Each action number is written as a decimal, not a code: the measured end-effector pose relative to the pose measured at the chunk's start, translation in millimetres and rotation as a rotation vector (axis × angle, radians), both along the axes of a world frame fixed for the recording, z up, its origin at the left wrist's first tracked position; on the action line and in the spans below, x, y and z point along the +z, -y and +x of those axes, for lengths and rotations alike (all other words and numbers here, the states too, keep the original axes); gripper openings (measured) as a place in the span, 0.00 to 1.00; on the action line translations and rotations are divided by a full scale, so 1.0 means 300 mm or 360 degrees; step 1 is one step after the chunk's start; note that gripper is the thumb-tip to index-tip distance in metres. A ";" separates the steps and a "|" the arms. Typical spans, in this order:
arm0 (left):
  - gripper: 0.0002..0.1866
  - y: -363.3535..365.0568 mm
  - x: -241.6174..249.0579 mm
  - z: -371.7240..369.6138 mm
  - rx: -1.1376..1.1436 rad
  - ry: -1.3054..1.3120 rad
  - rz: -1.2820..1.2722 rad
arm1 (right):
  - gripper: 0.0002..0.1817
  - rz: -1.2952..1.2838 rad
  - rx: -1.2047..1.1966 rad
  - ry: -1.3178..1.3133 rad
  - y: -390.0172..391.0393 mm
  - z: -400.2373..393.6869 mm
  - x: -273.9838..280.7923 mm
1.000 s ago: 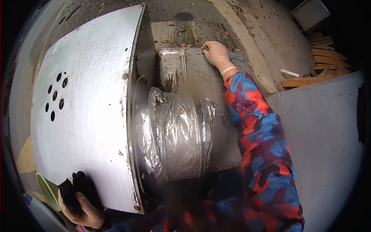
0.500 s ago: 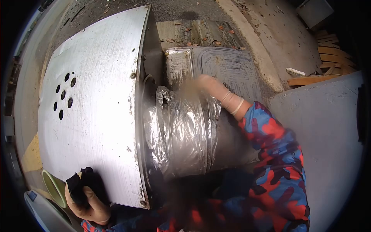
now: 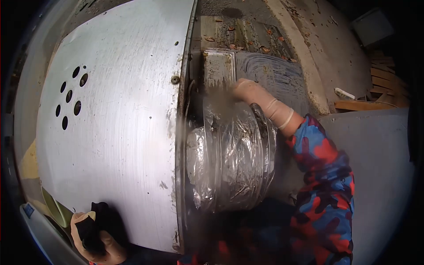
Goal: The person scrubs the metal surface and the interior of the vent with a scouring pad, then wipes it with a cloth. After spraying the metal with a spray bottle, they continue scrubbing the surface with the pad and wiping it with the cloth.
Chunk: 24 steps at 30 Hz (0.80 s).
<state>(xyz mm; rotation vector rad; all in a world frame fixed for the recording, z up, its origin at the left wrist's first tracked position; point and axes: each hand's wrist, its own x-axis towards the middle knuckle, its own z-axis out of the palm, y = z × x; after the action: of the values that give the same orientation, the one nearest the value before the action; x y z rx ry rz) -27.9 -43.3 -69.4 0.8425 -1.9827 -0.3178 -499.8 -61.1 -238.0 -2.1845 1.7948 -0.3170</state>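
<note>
Steel panel (image 3: 119, 128) — right hand (image 3: 247, 90) on foil duct (image 3: 234, 159)

The right hand (image 3: 240, 90) is motion-blurred at its fingertips; the left hand (image 3: 95, 240) is cut off by the bottom edge.

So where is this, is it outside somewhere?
Probably an outdoor yard or work area: the rough ground with dead leaves, a stack of cut wooden planks, and a big dirty metal panel suggest it.
</note>
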 end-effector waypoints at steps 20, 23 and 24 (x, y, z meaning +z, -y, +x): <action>0.22 -0.031 0.034 -0.065 0.0197 0.0029 -0.0004 | 0.07 -0.0174 -0.0147 -0.0178 0.157 -0.087 0.000; 0.22 -0.016 0.020 -0.039 0.0122 -0.0027 -0.0025 | 0.06 -0.0490 -0.0377 -0.0355 0.294 -0.176 -0.083; 0.22 -0.012 0.034 -0.035 0.0116 -0.0022 -0.0028 | 0.06 -0.0492 -0.0384 -0.0351 0.284 -0.156 -0.077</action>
<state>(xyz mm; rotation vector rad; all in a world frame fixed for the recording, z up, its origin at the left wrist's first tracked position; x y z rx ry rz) -38.4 -39.8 -59.3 0.8966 -1.9343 -0.2634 -546.5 -146.3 -261.0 -2.2786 2.2721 -0.4480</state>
